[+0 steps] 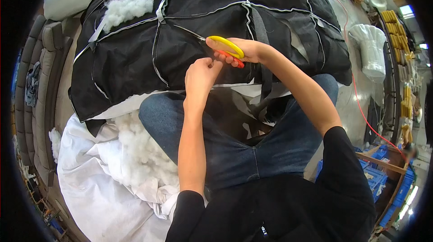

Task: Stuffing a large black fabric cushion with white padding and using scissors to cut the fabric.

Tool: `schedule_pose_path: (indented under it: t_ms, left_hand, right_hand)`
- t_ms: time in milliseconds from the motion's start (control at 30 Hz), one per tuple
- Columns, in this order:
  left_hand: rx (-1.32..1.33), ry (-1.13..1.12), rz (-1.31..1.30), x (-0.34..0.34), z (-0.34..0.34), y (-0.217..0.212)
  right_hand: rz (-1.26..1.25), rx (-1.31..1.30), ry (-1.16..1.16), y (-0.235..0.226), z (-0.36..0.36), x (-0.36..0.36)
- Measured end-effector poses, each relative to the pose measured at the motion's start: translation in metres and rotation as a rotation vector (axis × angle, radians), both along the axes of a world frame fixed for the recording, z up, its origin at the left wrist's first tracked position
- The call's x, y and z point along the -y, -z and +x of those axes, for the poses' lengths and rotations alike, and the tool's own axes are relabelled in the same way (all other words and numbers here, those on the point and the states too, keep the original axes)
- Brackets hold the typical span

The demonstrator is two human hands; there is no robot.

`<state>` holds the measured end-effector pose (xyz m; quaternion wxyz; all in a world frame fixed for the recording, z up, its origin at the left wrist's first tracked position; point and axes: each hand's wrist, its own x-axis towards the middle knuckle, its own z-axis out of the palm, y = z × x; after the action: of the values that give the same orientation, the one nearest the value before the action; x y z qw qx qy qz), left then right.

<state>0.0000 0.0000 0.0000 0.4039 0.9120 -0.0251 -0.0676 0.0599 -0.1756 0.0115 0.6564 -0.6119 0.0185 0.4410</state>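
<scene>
My right hand (251, 48) is closed on a pair of scissors (222, 39) with yellow and red handles. Their metal blades point left and away, above a large black fabric cushion cover (126, 61). Just below the scissors, the fingers of my left hand (200, 74) are pinched together close to my right fingertips; whatever lies between them is too small to make out. White seams divide the cover into sections, with loose black and white straps along them. A tuft of white fibre filling (128, 10) lies on the cover's far left section.
At my left knee, a big white cloth sack (85, 174) spills fibre filling (142, 161). Grey padded cushions (38, 93) stand at the left. On the right, a red hose (356, 91) crosses the floor near a plastic-wrapped white bundle (372, 52) and a wooden-framed rack (383, 167) with blue parts.
</scene>
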Motion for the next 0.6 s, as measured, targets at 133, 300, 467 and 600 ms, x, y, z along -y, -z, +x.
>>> schedule_pose_path:
  t_ms: [133,300,467,600]
  left_hand:
    - [-0.012,0.013,-0.019,0.000,0.001,0.000]
    - [-0.019,-0.004,-0.028,0.000,0.001,0.002]
    - [-0.058,-0.005,-0.007,-0.003,0.003,0.001]
    - [-0.063,-0.019,0.025,0.000,0.005,-0.002]
  right_hand:
    - [0.023,0.063,0.010,-0.001,-0.005,-0.001]
    - [0.047,0.147,-0.003,-0.003,-0.012,-0.004]
    - [-0.075,0.087,-0.074,-0.009,-0.010,0.005]
    - [-0.126,0.119,-0.246,-0.018,-0.011,0.021]
